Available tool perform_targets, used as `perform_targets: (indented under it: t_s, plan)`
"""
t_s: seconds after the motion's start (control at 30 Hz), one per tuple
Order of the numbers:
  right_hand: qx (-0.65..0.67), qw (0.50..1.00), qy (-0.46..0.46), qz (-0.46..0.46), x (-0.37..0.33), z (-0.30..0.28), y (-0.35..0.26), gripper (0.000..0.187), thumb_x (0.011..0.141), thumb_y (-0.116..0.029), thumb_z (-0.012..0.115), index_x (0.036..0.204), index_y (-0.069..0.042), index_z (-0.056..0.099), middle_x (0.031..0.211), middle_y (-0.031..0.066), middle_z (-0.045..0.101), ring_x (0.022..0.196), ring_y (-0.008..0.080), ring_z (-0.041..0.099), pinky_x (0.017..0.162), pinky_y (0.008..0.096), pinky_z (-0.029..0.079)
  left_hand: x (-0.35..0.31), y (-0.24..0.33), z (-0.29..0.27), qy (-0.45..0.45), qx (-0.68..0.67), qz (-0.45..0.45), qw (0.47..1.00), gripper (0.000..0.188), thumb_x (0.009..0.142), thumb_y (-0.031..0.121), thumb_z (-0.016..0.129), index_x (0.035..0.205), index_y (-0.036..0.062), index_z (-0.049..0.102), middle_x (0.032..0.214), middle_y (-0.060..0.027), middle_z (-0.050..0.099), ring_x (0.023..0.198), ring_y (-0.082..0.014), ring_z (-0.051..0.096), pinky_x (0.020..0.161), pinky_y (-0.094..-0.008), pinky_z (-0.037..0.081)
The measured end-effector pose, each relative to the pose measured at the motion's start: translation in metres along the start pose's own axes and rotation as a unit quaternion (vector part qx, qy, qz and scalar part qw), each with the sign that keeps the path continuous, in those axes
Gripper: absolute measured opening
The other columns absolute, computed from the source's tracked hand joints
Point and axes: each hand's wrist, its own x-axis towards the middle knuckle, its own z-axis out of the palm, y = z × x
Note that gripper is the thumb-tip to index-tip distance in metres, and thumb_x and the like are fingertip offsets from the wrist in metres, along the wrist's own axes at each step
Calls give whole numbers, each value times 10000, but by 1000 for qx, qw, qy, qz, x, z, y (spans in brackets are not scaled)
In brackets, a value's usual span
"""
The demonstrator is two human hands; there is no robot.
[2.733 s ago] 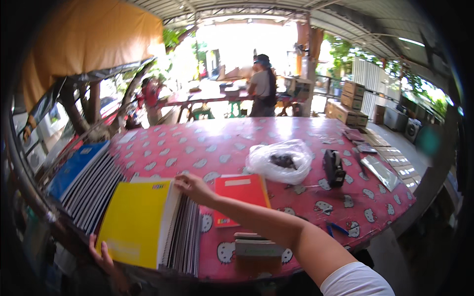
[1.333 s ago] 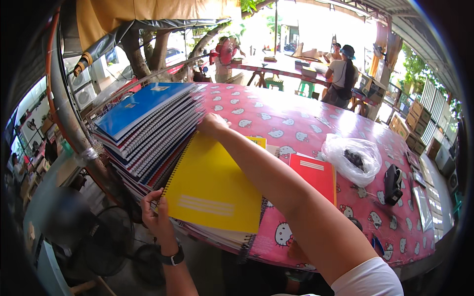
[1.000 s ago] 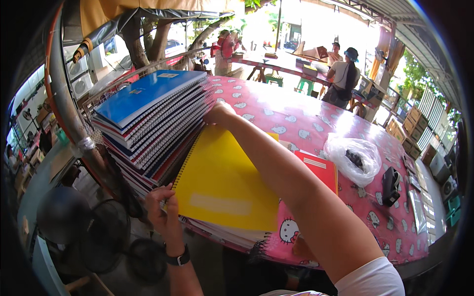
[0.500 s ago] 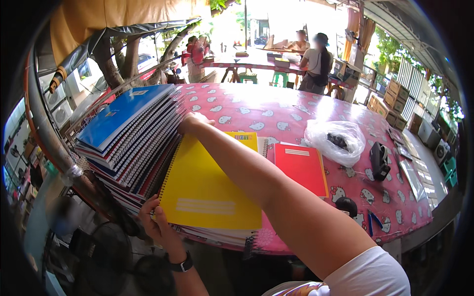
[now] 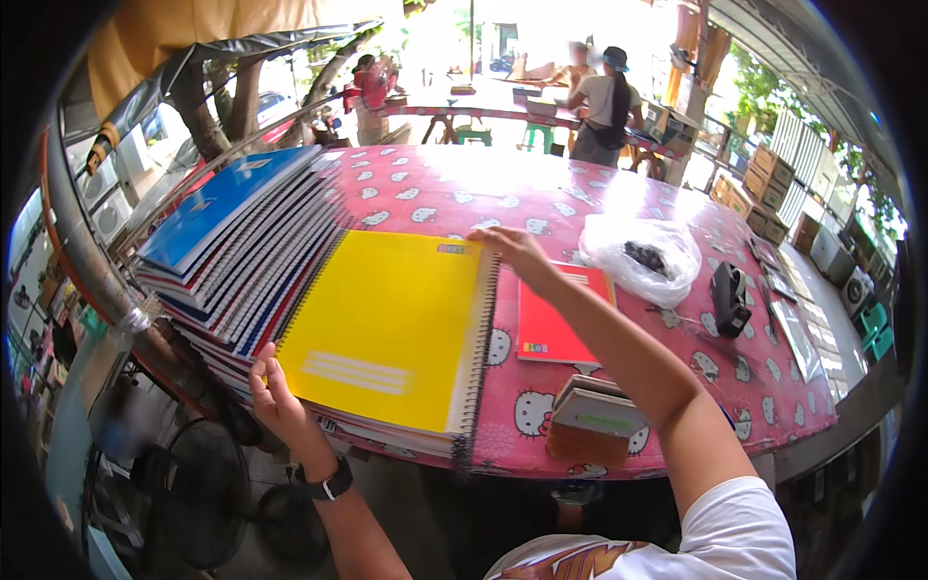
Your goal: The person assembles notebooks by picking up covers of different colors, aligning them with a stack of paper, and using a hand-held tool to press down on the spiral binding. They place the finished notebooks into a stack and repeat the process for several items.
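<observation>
One yellow notebook (image 5: 377, 329) lies between left hand (image 5: 278, 391) and right hand (image 5: 512, 249); one red notebook (image 5: 541, 327) partly under the right arm (image 5: 623, 343); one plastic bag (image 5: 667, 237) right of that hand; one blue notebook (image 5: 227, 205), beyond the left hand, tops a stack (image 5: 275, 275); hands apart at the yellow notebook's opposite corners, left fingers bent, right arm extended; whether either grips, I cannot tell

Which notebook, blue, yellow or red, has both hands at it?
The yellow notebook, between the blue notebook and the red notebook: the left hand is at its near left corner, the right hand at its far right corner. The others have neither.
</observation>
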Motion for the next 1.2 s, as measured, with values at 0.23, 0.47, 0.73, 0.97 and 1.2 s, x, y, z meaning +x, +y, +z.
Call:
perform_targets:
  t_s: [0.23,0.47,0.73,0.97,1.2]
  plan:
    - [194,965,177,-17,4,21,43,196,852,-200,571,849,-4,566,757,21,544,730,92,488,666,267,407,-8,-15,28,-4,-125,-23,992,307,948,196,388,1049,-32,567,1090,-130,580,935,-204,561,826,-322,459]
    - [-46,987,127,-85,8,10,15,270,908,-255,499,963,3,558,887,169,610,848,279,583,781,348,446,7,-32,-1,-4,100,163,982,328,937,156,348,1051,-64,562,1125,-158,587,1031,-256,563,918,-367,432]
    - [-436,869,35,230,-90,-239,117,240,779,-225,592,852,-9,669,837,188,663,796,302,650,731,408,504,-69,68,-46,-452,-446,86,767,553,865,229,449,1289,-92,298,1298,-254,397,1223,-296,396,1043,-413,264]
    - [-378,892,132,210,-148,-174,118,403,769,-199,663,1113,-4,583,1002,160,648,1021,322,554,893,400,446,-177,72,56,-600,-213,-103,765,432,781,301,676,1012,-50,573,1014,-200,613,955,-281,589,872,-416,443]
    - [-301,916,177,197,-168,-171,126,475,759,-207,685,1153,11,531,994,167,633,990,329,558,847,410,454,-191,-34,166,-459,-50,-195,865,429,906,212,550,1255,-24,467,1245,-155,526,1185,-247,476,1009,-343,344]
